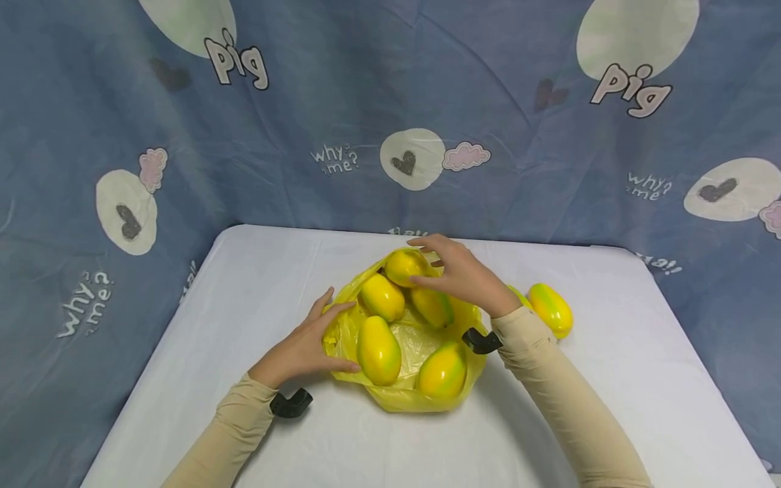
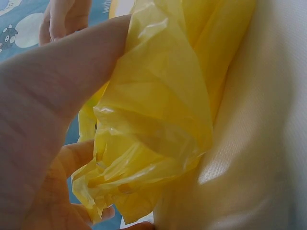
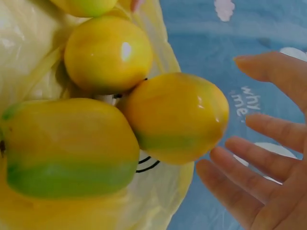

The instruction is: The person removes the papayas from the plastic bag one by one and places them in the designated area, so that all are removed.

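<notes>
A yellow plastic bag point(image 1: 415, 344) lies spread on the table with its mouth facing up, holding several yellow-green mangoes. My left hand point(image 1: 299, 349) is at the bag's left rim, thumb and fingers spread apart; the left wrist view shows the bag's crumpled film point(image 2: 158, 105) between them. Over the bag's far right side is my right hand point(image 1: 464, 274), its fingers extended around the farthest mango point(image 1: 403, 268). In the right wrist view, a gap separates the fingertips from the nearest mango point(image 3: 177, 117). Two mangoes lie closer to me, one left point(image 1: 379, 350) and one right point(image 1: 443, 369).
Outside the bag on the right is a mango point(image 1: 551, 310), with another point(image 1: 520, 295) partly hidden behind my right wrist. A white cloth covers the table point(image 1: 244, 291). Behind its far edge hangs a blue printed curtain point(image 1: 342, 102).
</notes>
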### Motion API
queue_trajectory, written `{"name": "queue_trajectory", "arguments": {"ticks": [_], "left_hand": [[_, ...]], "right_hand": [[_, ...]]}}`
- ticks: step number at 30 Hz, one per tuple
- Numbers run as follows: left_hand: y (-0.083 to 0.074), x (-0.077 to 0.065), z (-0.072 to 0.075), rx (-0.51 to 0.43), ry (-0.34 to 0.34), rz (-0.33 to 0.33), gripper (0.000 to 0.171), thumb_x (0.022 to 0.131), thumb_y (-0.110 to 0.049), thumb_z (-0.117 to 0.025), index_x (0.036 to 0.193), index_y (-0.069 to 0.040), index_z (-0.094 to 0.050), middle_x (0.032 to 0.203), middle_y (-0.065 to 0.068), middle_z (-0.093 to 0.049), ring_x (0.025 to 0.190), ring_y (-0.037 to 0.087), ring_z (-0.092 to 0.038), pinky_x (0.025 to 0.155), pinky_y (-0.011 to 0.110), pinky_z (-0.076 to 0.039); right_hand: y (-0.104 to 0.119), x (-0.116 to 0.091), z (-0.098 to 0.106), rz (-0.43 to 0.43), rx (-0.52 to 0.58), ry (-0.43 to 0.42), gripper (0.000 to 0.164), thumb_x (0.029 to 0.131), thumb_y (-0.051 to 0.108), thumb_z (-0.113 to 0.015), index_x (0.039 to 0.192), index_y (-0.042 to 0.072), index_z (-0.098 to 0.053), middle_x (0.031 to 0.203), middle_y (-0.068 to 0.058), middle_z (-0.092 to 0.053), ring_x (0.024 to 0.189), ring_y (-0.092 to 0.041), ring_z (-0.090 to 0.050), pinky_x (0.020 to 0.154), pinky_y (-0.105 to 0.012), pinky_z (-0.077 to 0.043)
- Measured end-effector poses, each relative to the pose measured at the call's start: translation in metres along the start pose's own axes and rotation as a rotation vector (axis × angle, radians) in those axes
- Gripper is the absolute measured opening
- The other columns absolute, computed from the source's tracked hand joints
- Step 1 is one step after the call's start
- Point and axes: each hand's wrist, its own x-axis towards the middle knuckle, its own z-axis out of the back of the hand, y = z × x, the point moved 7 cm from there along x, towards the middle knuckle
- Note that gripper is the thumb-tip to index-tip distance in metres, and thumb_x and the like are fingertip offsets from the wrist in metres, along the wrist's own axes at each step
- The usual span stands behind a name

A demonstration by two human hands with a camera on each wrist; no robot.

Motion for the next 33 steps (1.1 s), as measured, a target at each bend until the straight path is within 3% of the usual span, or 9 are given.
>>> {"name": "queue_trajectory", "arguments": {"ticks": [6,11,17,24,27,33], "left_hand": [[0.0,0.0,0.0,-0.007,-0.001,0.004,0.112,0.067,-0.07,-0.087,0.16,-0.032,-0.036,0.175,0.014,0.001,0.155,0.051,-0.024,0.113,0.072,-0.037],[0.001,0.0,-0.001,-0.012,-0.002,0.004,0.112,0.067,-0.07,-0.087,0.159,-0.032,-0.037,0.175,0.014,0.001,0.155,0.051,-0.025,0.113,0.072,-0.037],[0.002,0.0,0.0,-0.008,-0.004,0.0,0.111,0.067,-0.07,-0.086,0.159,-0.033,-0.037,0.175,0.013,0.001,0.155,0.051,-0.025,0.113,0.071,-0.038],[0.002,-0.001,0.0,-0.013,-0.002,0.001,0.111,0.067,-0.068,-0.087,0.159,-0.032,-0.037,0.175,0.014,0.001,0.155,0.05,-0.024,0.113,0.07,-0.039],[0.001,-0.001,0.0,-0.016,0.0,0.003,0.111,0.067,-0.068,-0.088,0.159,-0.032,-0.037,0.175,0.014,0.001,0.155,0.05,-0.024,0.114,0.07,-0.038],[0.001,-0.001,0.0,-0.022,0.002,-0.001,0.111,0.068,-0.066,-0.088,0.16,-0.032,-0.036,0.175,0.013,0.001,0.156,0.049,-0.023,0.114,0.07,-0.038]], "right_hand": [[0.003,0.009,-0.006,0.009,-0.102,0.025,0.061,0.092,0.033,-0.079,0.145,0.01,-0.057,0.141,-0.012,-0.061,0.127,-0.03,-0.061,0.111,-0.05,-0.05],[0.001,0.013,-0.009,-0.003,-0.153,0.025,0.057,0.093,0.034,-0.078,0.141,0.009,-0.06,0.13,-0.011,-0.061,0.117,-0.028,-0.06,0.106,-0.047,-0.052],[-0.004,0.016,-0.014,-0.007,-0.151,0.014,0.044,0.096,0.034,-0.074,0.131,0.007,-0.066,0.129,-0.011,-0.06,0.117,-0.029,-0.061,0.104,-0.045,-0.054],[-0.004,0.017,-0.015,-0.011,-0.128,-0.006,0.03,0.095,0.031,-0.076,0.113,0.009,-0.064,0.116,-0.008,-0.065,0.108,-0.025,-0.062,0.099,-0.043,-0.056],[-0.007,0.017,-0.017,-0.046,-0.133,0.017,0.037,0.093,0.033,-0.079,0.118,0.009,-0.066,0.121,-0.009,-0.065,0.113,-0.026,-0.063,0.103,-0.044,-0.055],[-0.013,0.015,-0.024,-0.113,-0.153,0.115,0.069,0.086,0.041,-0.083,0.143,0.01,-0.059,0.138,-0.014,-0.057,0.12,-0.03,-0.059,0.106,-0.048,-0.053]]}}
